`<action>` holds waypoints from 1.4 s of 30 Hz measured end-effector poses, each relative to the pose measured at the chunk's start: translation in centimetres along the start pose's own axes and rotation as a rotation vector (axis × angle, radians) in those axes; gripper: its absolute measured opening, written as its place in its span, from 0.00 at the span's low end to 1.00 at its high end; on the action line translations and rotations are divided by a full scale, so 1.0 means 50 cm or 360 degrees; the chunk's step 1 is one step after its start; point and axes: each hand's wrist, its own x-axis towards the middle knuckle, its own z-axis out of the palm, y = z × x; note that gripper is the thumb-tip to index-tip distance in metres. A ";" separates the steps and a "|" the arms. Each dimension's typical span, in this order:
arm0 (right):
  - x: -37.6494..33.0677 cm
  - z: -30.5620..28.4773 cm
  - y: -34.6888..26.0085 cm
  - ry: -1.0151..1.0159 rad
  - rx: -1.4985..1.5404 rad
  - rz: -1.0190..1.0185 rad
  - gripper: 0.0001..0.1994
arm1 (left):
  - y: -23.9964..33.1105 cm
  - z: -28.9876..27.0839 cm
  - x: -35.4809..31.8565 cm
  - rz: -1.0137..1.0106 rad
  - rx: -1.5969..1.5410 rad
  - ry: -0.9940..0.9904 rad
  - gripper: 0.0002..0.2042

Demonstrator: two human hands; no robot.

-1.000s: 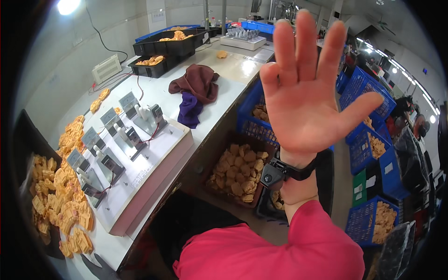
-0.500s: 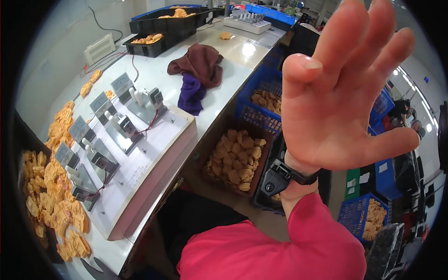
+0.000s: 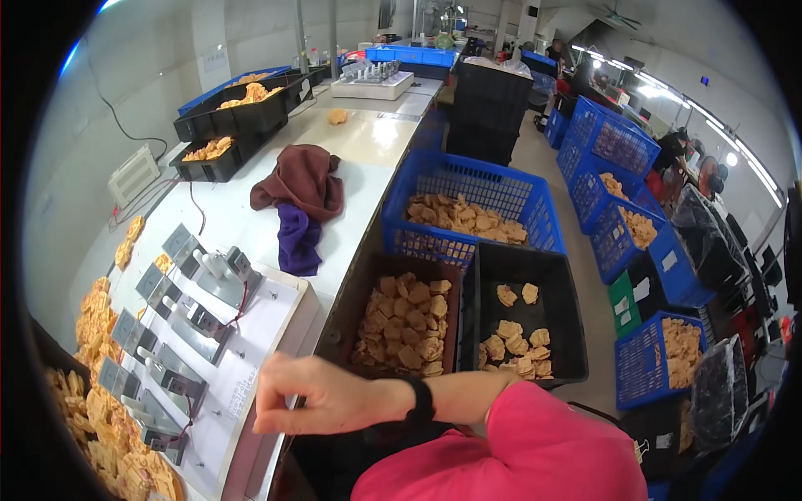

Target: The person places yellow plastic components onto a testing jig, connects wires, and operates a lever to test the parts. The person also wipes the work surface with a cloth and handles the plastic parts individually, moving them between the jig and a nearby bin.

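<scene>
My right hand (image 3: 322,394) reaches in from the right with its fingers curled inward. It is above the near right edge of a white test board (image 3: 276,321), and I see nothing in it. A black strap (image 3: 422,399) circles the wrist below a pink sleeve. Several metal fixtures (image 3: 196,326) with white pegs, grey plates and thin red wires stand on the board. Tan moulded pieces (image 3: 96,326) lie piled along its left side. My left hand is out of view.
A brown bin (image 3: 334,342) of tan pieces, a black bin (image 3: 547,275) with fewer pieces, and a blue crate (image 3: 535,196) stand right of the table. A brown cloth (image 3: 301,179) and purple cloth (image 3: 298,242) lie on it. Black trays (image 3: 225,117) sit at the back.
My right hand has swung from a raised, spread palm at the right, down and left to the board's edge, fingers now curled. The view has shifted, showing more of the bins and aisle.
</scene>
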 end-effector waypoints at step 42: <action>0.041 0.135 0.154 -0.0120 0.3067 0.0882 0.24 | 0.131 0.097 0.253 -0.0016 0.0152 -0.1067 0.50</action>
